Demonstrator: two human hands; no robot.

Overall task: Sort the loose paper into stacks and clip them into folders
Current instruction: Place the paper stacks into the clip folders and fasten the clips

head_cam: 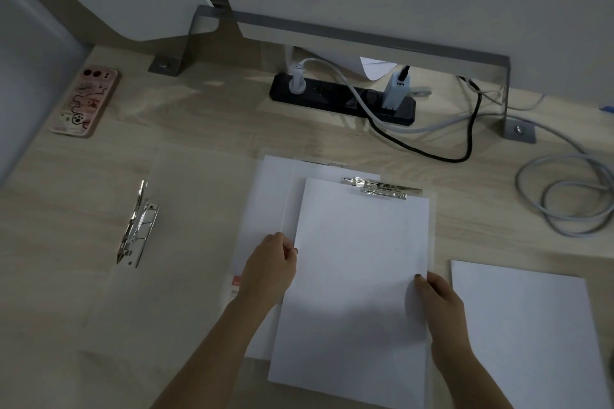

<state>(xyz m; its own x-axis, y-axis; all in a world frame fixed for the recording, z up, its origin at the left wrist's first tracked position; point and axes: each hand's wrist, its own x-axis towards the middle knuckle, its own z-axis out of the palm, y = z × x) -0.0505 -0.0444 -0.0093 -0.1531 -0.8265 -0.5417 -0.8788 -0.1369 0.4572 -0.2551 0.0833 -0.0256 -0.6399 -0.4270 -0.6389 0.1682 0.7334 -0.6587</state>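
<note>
A white paper stack lies in the middle of the desk on a clear folder, its top edge just below the folder's metal clip. My left hand pinches the stack's left edge. My right hand holds its right edge, thumb on top. More white sheets lie underneath, shifted to the left. An open clear folder with a metal lever clip lies to the left. Another paper stack lies at the right.
A phone in a pink case lies at the back left. A black power strip with plugs and cables sits at the back, under a grey metal monitor stand. A coiled grey cable lies at the right.
</note>
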